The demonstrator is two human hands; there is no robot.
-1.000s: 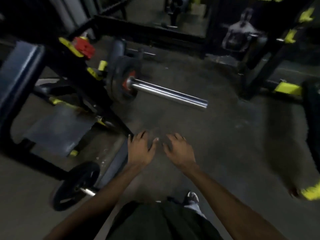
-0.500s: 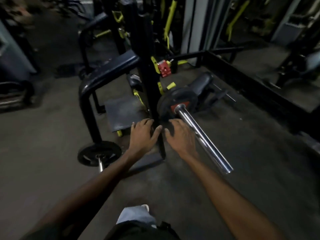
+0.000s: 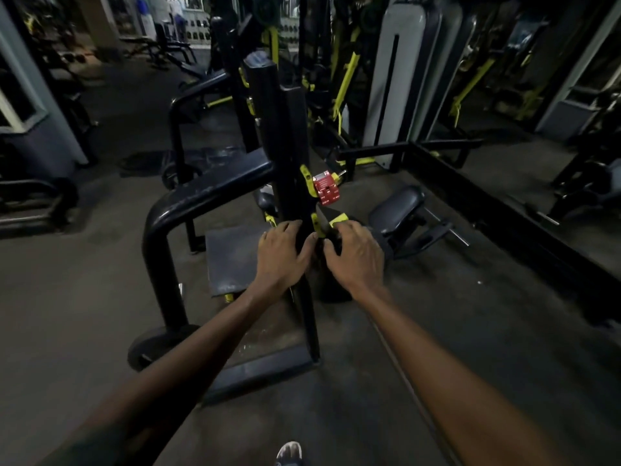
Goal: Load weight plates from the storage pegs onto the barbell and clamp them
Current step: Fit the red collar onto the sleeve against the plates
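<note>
Both my hands reach forward, side by side, with fingers spread and nothing held. My left hand (image 3: 285,254) lies over the black upright post (image 3: 285,136) of the rack. My right hand (image 3: 357,255) hovers over a black weight plate (image 3: 332,290), which is mostly hidden under it. The barbell sleeve is out of sight behind my right forearm. Another black plate (image 3: 153,346) sits on a low storage peg at the foot of the rack, to the lower left. A red block (image 3: 326,190) is fixed to the post just above my hands.
A curved black tube frame (image 3: 158,237) and a flat grey footplate (image 3: 232,260) stand left of the post. A padded bench end (image 3: 396,205) lies to the right. A long black floor rail (image 3: 504,210) runs behind it. Other gym machines fill the background.
The view has swung left and closer to the rack. My hands have moved forward onto the post and the loaded plate, and the chrome sleeve, visible before, is now covered by my right arm.
</note>
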